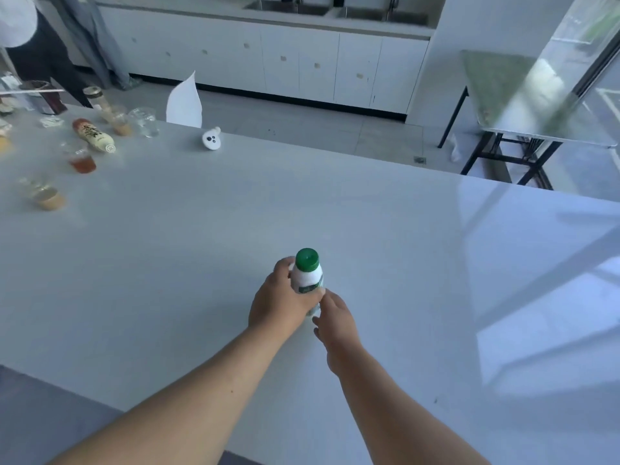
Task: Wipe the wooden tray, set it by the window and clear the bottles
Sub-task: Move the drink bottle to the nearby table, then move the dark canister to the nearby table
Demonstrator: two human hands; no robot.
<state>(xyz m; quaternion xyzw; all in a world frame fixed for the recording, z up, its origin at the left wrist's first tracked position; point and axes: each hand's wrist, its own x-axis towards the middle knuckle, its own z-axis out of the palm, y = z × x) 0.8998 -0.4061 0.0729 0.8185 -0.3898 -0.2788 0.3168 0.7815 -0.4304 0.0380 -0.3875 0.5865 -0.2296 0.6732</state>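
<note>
A white bottle with a green cap stands upright near the middle of the white table. My left hand is wrapped around its body from the left. My right hand sits just right of the bottle's base, fingertips touching or nearly touching it; it holds nothing that I can see. Another bottle with a brown label lies on its side at the far left. No wooden tray is in view.
Several clear cups with brown drink and a jar crowd the table's far left. A small white device lies beyond, next to a white chair back. A person stands at top left. A glass table stands by the window.
</note>
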